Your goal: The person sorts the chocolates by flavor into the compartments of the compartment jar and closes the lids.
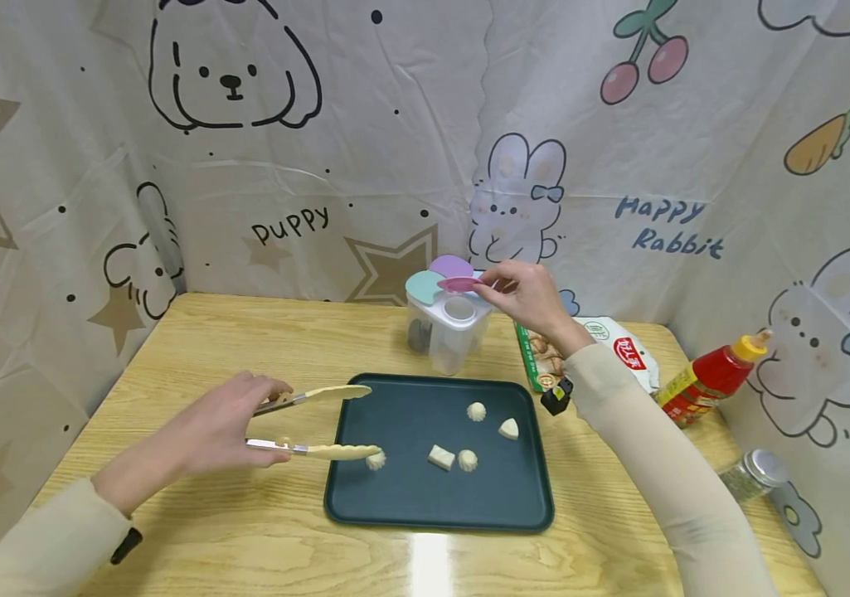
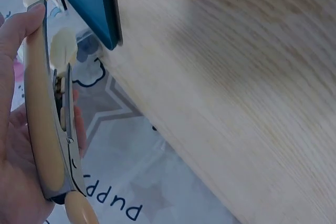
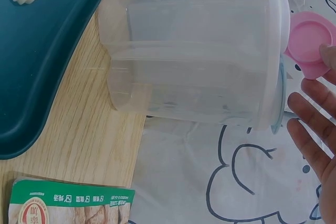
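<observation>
Left hand [image 1: 204,431] fingers curled round tongs [image 1: 316,423] (tips apart), right hand [image 1: 525,294] fingers pinching pink lid [image 1: 458,284].

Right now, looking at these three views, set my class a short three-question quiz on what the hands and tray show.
1. True or false: the left hand holds the tongs.
2. How many white pieces lie on the tray? A) three B) five C) seven
3. Fill in: the right hand pinches the ____ lid flap of the clear container.

Key: 1 true; 2 B; 3 pink.
</observation>
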Motion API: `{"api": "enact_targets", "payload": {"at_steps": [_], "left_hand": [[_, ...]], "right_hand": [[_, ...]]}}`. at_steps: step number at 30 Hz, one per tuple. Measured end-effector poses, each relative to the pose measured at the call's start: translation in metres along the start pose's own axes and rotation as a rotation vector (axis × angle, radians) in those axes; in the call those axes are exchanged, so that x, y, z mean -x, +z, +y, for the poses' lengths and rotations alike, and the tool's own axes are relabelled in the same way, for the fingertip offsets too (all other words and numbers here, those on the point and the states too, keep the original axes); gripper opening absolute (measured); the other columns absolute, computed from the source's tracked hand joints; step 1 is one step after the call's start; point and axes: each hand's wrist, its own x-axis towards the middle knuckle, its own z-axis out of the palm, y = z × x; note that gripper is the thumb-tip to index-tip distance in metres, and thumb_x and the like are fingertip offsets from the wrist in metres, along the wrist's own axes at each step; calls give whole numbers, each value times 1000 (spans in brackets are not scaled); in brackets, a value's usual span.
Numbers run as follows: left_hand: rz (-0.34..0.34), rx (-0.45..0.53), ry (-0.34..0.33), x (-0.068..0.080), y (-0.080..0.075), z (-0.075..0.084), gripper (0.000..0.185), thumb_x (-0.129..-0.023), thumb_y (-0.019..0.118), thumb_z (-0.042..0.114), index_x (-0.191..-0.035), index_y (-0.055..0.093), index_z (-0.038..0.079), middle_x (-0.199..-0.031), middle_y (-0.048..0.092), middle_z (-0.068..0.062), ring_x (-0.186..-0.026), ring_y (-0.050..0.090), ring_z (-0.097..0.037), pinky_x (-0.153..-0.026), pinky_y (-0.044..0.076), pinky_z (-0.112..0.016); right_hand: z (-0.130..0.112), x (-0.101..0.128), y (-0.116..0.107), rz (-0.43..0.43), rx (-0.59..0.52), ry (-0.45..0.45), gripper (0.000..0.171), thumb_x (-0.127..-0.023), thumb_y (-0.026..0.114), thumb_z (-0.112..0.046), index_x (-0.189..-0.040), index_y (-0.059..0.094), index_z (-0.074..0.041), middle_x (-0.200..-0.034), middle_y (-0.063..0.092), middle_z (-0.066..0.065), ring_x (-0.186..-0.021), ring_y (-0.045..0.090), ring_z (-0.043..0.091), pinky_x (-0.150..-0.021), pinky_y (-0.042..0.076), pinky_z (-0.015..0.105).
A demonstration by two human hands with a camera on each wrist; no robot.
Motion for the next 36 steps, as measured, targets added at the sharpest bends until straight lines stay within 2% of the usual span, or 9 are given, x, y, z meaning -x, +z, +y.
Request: {"api": "enact_targets", "payload": {"at_steps": [8, 12, 20, 25, 30, 36], "left_hand": [[-67, -11, 37, 3, 6, 9, 62, -76, 94, 40, -127, 68, 15, -115, 71, 3, -102, 62, -16, -82, 56, -39], [-80, -26, 49, 4, 10, 12, 57, -77, 93, 37, -125, 69, 16, -115, 73, 4, -101, 62, -14, -80, 56, -36], [-104, -38, 49, 3, 16, 12, 54, -78, 92, 34, -124, 71, 14, -114, 74, 2, -102, 66, -17, -85, 59, -41], [-99, -40, 75, 2, 20, 12, 51, -79, 91, 33, -122, 71, 15, -110, 73, 4, -96, 62, -11, -79, 57, -34], [-85, -21, 99, 1, 24, 10, 43, -82, 89, 30, -119, 71, 16, -108, 72, 6, -94, 61, -9, -77, 55, -32], [-16, -10, 139, -6, 26, 8, 41, -82, 90, 30, -116, 72, 17, -103, 71, 7, -89, 60, -8, -73, 53, -29]], "right_hand": [[0, 0, 1, -5, -3, 15, 14, -96, 79, -20, -98, 79, -6, -92, 77, 12, -83, 74, 26, -76, 64, 42], [0, 0, 1, -3, -5, 13, 14, -96, 79, -19, -97, 79, -5, -92, 77, 12, -82, 74, 26, -76, 64, 42], [0, 1, 1, 2, -8, 7, 15, -96, 79, -19, -98, 79, -5, -92, 78, 13, -82, 74, 27, -77, 64, 42], [0, 1, 1, 4, -13, 5, 15, -95, 79, -19, -98, 79, -4, -93, 78, 13, -82, 74, 27, -77, 64, 42], [0, 1, 2, 5, -13, 2, 15, -95, 79, -18, -98, 79, -4, -93, 78, 13, -82, 74, 27, -77, 64, 42], [1, 1, 1, -3, -8, 12, 15, -96, 79, -19, -98, 79, -4, -94, 78, 13, -83, 74, 27, -77, 64, 42]]}}
